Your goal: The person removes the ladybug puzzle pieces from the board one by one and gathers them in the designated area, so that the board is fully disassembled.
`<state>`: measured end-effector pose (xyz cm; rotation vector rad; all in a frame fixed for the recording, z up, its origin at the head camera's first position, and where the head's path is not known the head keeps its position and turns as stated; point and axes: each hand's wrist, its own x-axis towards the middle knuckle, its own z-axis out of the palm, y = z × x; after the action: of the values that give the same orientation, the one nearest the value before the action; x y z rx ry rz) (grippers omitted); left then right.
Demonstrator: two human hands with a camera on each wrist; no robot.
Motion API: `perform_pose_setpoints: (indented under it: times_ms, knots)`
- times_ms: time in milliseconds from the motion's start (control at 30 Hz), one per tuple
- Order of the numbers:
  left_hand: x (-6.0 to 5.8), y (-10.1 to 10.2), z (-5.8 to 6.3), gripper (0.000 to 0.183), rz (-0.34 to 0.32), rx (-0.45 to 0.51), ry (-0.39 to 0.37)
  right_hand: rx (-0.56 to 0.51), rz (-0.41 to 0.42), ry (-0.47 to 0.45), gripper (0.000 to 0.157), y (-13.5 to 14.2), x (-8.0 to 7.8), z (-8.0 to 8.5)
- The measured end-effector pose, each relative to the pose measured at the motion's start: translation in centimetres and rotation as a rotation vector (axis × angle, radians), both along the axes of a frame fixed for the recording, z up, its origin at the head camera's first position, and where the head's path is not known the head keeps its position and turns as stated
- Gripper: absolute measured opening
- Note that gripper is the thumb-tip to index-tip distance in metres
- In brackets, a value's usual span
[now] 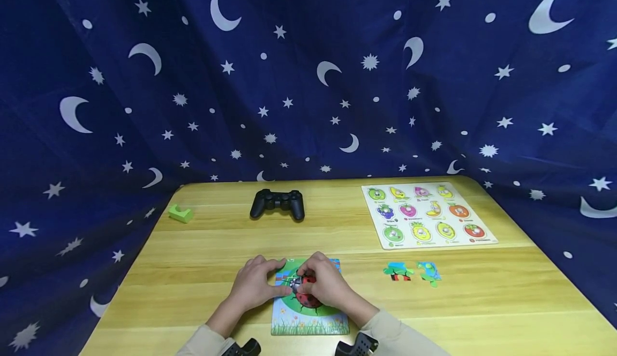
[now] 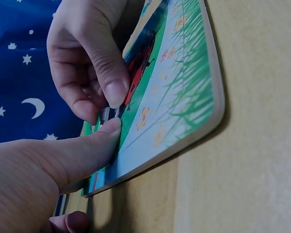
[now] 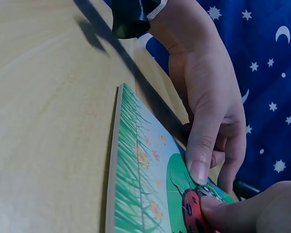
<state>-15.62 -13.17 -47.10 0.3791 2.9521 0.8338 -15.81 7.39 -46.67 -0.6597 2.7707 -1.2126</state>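
Observation:
A ladybug jigsaw puzzle [image 1: 308, 326] in a flat board lies before me on the table. My left hand [image 1: 254, 285] is at its left side, thumb touching the picture beside the ladybug's dark head and index finger reaching the upper left corner. From the right, my right hand [image 1: 326, 281] bends thumb and index finger around a puzzle piece [image 2: 105, 114] at the ladybug's head, low against the board. Both thumb tips sit close together there. The red ladybug body [image 3: 191, 211] shows beside the right thumb in the right wrist view. My fingers hide part of the piece's outline.
Two loose jigsaw pieces, one with red and black stripes [image 1: 398, 271] and one blue and green [image 1: 429, 272], lie right of the board. Farther back are a fruit peg board [image 1: 381, 242], a black game controller [image 1: 277, 204] and a green block [image 1: 180, 214]. A starry curtain [image 1: 299, 77] hangs behind.

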Motion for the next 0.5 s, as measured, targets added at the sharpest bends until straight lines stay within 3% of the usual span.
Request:
perform_pose_setpoints:
  times_ms: [500]
  knots:
    - [0.06,-0.07,-0.04,0.070,-0.007,-0.003,0.001,0.016,-0.028,0.177,0.011,-0.38,0.05,-0.36]
